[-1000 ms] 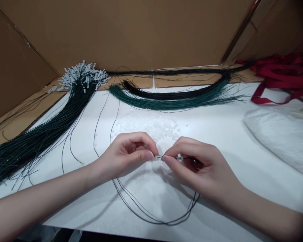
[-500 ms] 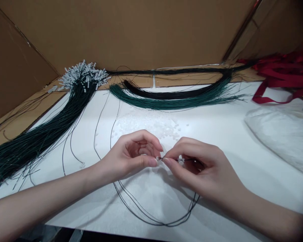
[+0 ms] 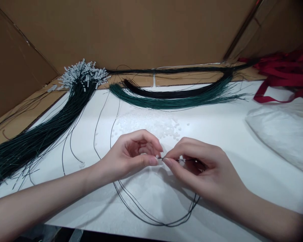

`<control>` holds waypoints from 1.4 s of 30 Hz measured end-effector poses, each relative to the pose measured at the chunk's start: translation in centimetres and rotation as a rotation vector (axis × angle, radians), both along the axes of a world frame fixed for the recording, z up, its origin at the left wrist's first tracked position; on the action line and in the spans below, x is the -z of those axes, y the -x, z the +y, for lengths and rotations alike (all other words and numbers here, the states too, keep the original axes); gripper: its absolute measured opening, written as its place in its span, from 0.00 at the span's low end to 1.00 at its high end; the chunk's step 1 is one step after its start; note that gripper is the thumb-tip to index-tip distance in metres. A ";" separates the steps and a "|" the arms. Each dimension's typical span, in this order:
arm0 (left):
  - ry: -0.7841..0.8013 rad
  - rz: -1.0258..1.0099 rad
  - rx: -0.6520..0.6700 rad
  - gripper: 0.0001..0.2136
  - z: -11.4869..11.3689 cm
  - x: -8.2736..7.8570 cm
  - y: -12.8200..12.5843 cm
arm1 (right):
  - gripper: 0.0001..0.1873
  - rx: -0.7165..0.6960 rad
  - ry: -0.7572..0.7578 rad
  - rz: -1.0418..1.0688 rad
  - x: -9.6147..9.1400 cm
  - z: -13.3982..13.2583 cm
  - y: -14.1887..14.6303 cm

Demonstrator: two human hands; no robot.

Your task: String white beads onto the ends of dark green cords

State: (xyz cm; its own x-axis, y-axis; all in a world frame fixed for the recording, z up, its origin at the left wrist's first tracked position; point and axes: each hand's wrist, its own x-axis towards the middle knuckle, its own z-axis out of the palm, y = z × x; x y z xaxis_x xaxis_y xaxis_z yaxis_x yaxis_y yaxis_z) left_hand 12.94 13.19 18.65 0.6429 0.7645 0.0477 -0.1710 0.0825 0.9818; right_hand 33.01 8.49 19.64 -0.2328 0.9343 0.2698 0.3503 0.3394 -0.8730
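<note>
My left hand [image 3: 131, 156] pinches a small clear bead [image 3: 157, 157] between thumb and forefinger. My right hand [image 3: 204, 166] pinches the end of a thin dark cord [image 3: 154, 220], its tip touching the bead. The cord loops down toward me across the white table [image 3: 217, 127]. A scatter of loose clear beads [image 3: 151, 122] lies just beyond my fingers.
A thick bundle of dark green cords with white beaded ends [image 3: 83, 75] fans out at the left. Green and black cord bundles [image 3: 171, 97] curve along the back. Red ribbons [image 3: 282, 75] lie at the far right, a clear plastic bag [image 3: 282, 134] beside them. Cardboard walls [image 3: 141, 30] stand behind.
My left forefinger has lifted and spread a little, and both hands have shifted slightly; the cord tip stays against the bead.
</note>
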 end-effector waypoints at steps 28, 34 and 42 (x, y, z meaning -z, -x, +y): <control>-0.129 0.083 -0.006 0.07 -0.1 -0.3 0.1 | 0.07 -0.010 0.003 -0.032 0.0 0.0 -0.1; -0.163 0.114 -0.030 0.07 -0.2 -0.4 0.0 | 0.08 -0.021 -0.022 -0.043 -0.4 0.1 -0.1; -0.165 0.141 -0.038 0.06 -0.2 -0.4 -0.1 | 0.08 -0.027 -0.050 -0.057 -0.3 0.2 0.1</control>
State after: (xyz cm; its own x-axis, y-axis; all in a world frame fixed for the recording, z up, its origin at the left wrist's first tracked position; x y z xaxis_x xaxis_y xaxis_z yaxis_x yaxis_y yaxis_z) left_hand 13.01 12.94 19.03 0.6231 0.7774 0.0862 -0.0314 -0.0853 0.9959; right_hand 32.91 8.69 19.96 -0.2740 0.9132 0.3017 0.3889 0.3921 -0.8337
